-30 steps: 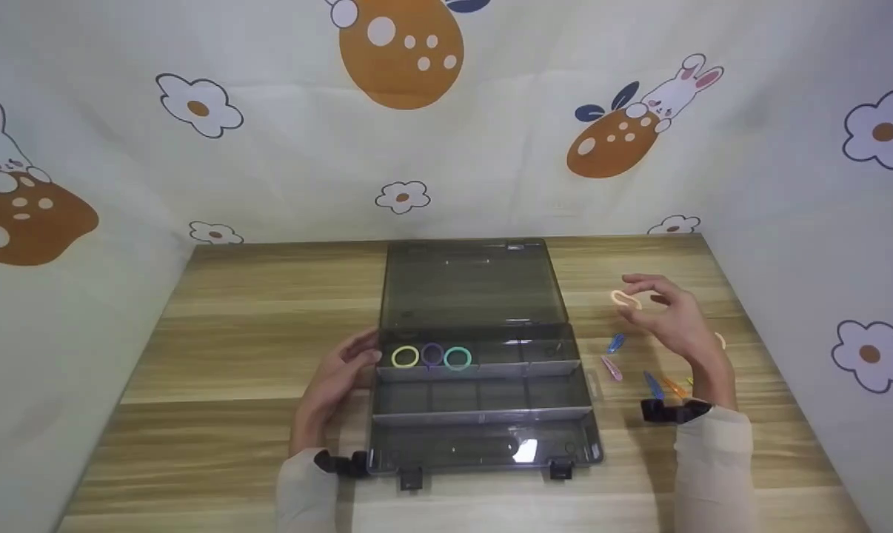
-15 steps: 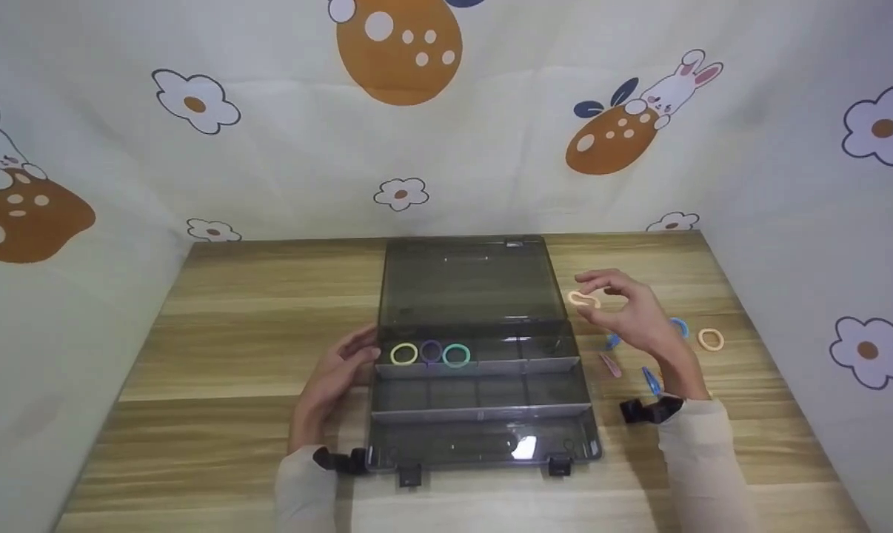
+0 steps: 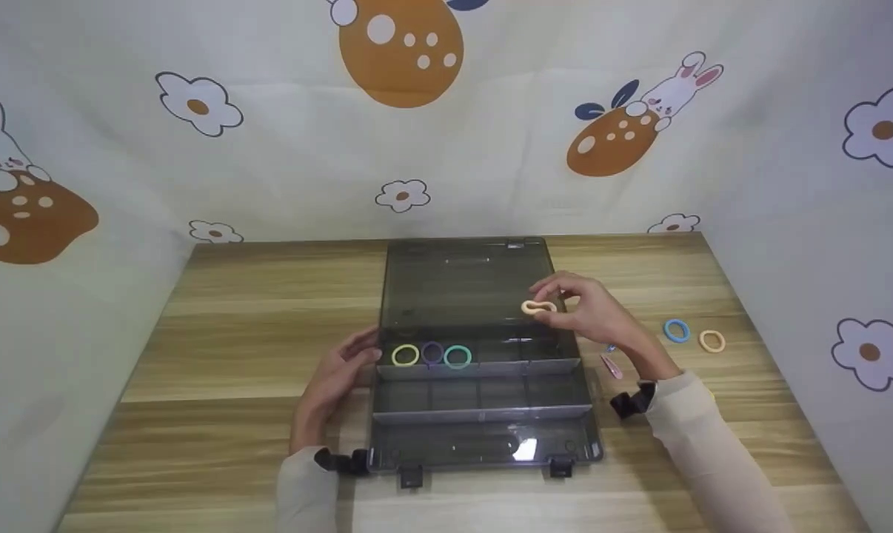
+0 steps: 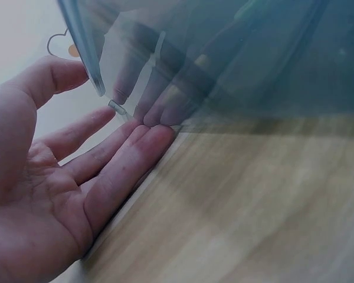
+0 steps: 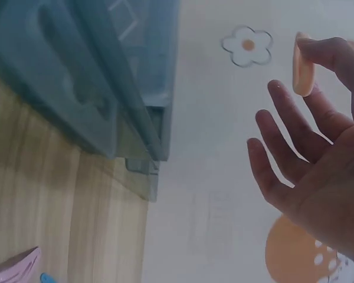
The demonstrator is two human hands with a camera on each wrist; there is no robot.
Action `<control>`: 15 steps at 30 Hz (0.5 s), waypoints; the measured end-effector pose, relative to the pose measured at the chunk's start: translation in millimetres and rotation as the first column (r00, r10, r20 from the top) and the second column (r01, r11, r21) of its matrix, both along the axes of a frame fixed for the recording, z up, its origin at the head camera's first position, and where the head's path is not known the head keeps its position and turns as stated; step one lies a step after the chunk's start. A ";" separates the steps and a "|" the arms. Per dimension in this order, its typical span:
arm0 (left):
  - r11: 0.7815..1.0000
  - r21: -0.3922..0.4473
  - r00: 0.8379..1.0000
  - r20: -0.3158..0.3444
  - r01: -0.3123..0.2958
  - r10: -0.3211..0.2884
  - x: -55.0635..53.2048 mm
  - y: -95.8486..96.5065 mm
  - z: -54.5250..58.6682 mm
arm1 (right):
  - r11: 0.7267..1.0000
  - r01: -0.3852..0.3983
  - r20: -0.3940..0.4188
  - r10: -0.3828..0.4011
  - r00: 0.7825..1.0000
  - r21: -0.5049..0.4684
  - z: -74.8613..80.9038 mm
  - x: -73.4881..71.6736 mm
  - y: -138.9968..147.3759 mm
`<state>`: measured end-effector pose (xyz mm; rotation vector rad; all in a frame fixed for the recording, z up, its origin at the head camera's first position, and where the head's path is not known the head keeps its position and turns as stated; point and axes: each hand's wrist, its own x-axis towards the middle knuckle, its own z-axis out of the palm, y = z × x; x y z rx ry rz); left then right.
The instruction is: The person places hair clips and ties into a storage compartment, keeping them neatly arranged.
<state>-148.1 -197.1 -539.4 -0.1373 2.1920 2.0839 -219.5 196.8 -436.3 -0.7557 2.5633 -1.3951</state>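
Note:
My right hand (image 3: 583,307) pinches a peach hair tie (image 3: 538,307) between thumb and fingers, squeezing its loop narrow, over the right edge of the box's raised lid (image 3: 461,281). In the right wrist view the same hair tie (image 5: 304,71) sits at the thumb tip, the other fingers spread. The dark see-through compartment box (image 3: 454,443) lies with its lid back. Yellow (image 3: 405,356), purple (image 3: 432,353) and green hair ties (image 3: 457,357) stand in a row in its back section. My left hand (image 3: 340,374) touches the box's left side with fingers nearly straight (image 4: 65,165).
Right of the box lie a blue hair tie (image 3: 676,331), another peach hair tie (image 3: 711,341) and a pink hair clip (image 3: 611,366). My right forearm hides other clips. Two latches (image 3: 411,476) hang at the box's front edge. A patterned cloth (image 3: 291,163) closes off the back.
My right hand has carried the peach hair tie leftward from beside the box to over the lid's edge. The blue and peach hair ties on the table have come into view. My left hand stays put.

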 end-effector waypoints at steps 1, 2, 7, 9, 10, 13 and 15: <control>1.000 -0.008 1.000 -0.002 0.003 -0.003 0.3 -0.2 0.0 | 1.000 -0.013 0.002 0.013 1.000 0.008 -0.4 -0.1 -2.8; 1.000 -0.014 1.000 -0.001 0.003 -0.003 0.2 -0.3 0.1 | 1.000 -0.024 0.002 0.024 1.000 0.017 -0.7 0.0 -5.5; 1.000 -0.020 1.000 0.008 0.006 -0.005 -0.6 -0.9 -0.4 | 0.995 -0.055 -0.028 0.058 0.998 0.082 -5.2 -0.3 -17.2; 1.000 -0.018 1.000 0.013 0.004 -0.004 -0.8 -1.1 -0.6 | 0.993 -0.060 -0.043 0.065 0.997 0.099 -7.7 -1.1 -20.9; 1.000 -0.015 1.000 0.018 0.003 -0.003 -0.9 -1.1 -0.7 | 0.992 -0.063 -0.045 0.068 0.997 0.106 -9.1 -1.6 -22.6; 1.000 -0.017 1.000 0.023 0.001 -0.001 -0.8 -1.0 -1.0 | 0.989 -0.074 -0.045 0.081 0.996 0.128 -13.1 -3.5 -26.7; 1.000 -0.017 1.000 0.020 0.003 -0.002 -0.9 -0.9 -1.1 | 0.984 -0.098 -0.040 0.105 0.994 0.148 -16.1 -5.0 -29.2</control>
